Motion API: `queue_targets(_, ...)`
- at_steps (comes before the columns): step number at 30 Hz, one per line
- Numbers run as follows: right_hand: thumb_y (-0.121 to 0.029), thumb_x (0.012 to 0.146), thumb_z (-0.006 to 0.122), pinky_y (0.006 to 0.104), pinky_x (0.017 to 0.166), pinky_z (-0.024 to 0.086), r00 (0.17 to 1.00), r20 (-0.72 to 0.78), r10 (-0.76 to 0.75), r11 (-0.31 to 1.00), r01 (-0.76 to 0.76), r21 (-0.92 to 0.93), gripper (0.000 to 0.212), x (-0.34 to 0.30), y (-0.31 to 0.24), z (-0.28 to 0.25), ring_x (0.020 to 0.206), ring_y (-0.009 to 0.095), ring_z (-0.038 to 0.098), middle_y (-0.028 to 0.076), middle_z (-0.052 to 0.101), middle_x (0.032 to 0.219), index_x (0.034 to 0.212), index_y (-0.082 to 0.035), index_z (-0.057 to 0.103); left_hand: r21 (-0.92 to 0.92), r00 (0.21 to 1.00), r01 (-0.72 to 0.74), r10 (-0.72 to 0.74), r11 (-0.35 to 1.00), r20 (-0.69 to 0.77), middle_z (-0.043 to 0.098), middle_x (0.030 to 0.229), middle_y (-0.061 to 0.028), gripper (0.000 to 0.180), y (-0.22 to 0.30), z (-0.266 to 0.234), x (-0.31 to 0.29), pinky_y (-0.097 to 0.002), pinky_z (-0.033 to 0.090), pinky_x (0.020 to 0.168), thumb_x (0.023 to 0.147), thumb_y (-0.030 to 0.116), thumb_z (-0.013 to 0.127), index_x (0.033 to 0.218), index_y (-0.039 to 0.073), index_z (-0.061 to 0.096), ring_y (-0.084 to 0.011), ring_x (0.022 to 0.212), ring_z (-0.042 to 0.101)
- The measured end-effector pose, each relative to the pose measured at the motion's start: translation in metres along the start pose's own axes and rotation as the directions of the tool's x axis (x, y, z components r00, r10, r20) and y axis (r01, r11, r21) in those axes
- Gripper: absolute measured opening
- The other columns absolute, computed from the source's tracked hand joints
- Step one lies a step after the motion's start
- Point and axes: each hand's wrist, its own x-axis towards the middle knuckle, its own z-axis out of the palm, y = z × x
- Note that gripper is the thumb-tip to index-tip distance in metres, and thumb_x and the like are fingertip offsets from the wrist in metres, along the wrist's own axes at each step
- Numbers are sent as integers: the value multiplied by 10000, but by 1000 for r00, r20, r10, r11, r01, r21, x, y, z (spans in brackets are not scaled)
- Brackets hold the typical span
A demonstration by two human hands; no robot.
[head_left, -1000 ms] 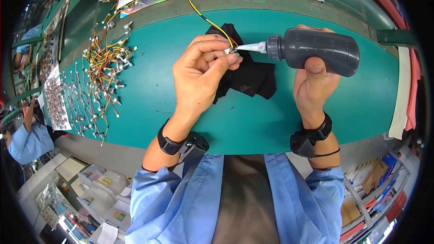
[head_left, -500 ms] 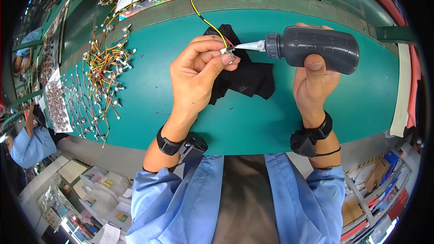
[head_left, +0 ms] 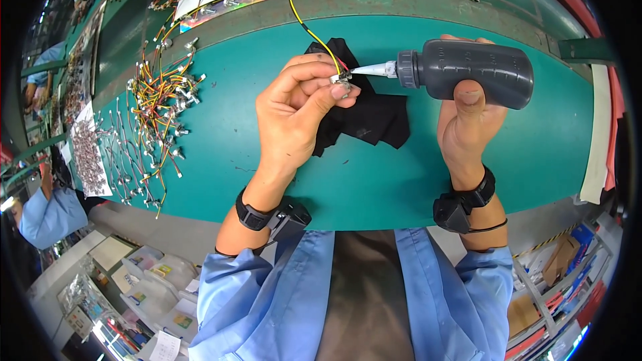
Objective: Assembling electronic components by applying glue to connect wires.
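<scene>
While right hand point(head_left: 467, 120) grips bottle point(head_left: 485, 72) — wired component point(head_left: 343, 79) pinched between left fingers point(head_left: 302, 72).

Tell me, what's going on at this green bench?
A person's left hand pinches a small wired component, probably a potentiometer, between thumb and fingers. The right hand holds a dark grey squeeze bottle on its side, its pale tapered nozzle pointing left, tip right at the component; whether they touch is unclear. A black cloth lies on the green mat below, and more wired components are heaped to the left.
</scene>
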Motion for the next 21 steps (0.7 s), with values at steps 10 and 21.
queue_targets(10, -346, 829, 561, 318, 759, 442, 995, -41, 89, 993, -85, 76, 487, 19, 15, -16, 887, 208, 532, 143, 539, 1009, 1117, 16, 410, -83, 999, -7, 11, 997, 49, 504, 1017, -137, 150, 4, -2, 8, -307, 549, 666, 764, -89, 554, 912, -70, 544, -267, 814, 614)
queue_targets(21, -385, 875, 466, 216, 515, 375, 914, 30, 405, 583, -283, 761, 367, 62, 12, -48, 559, 94, 429, 105, 567, 900, 965, -31, 506, 225, 959, -254, 275, 941, -69, 542, 994, -154, 190, 37, 6, 32, -298, 517, 659, 753, -51, 579, 939, -81, 553, -212, 757, 597)
